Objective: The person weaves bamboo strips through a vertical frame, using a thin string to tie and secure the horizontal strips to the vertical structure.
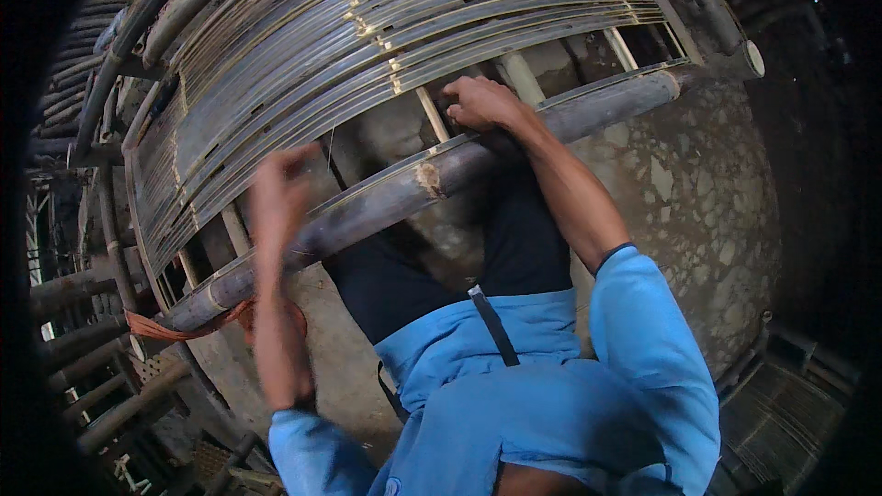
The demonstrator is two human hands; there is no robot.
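A bamboo frame lies before me, its far part covered by a panel of thin bamboo slats (276, 64) bound in rows with pale lashing. Along the near side runs a thick dark bamboo pole (367, 216). My left hand (280, 188) is over the panel's near edge, left of the middle, smeared by motion. Beside it, a fine pale strand (331, 145) stands at the slats' edge. My right hand (482, 103) reaches past the pole to the gap below the slats, fingers curled in. What they hold, if anything, is hidden. A light wooden crosspiece (432, 115) spans the gap nearby.
An orange cloth strip (188, 326) is tied round the pole's left end. Bamboo poles (115, 211) are stacked and crossed at the left. Rough stony ground (684, 193) spreads at the right, and another slatted bamboo piece (781, 422) lies at the lower right.
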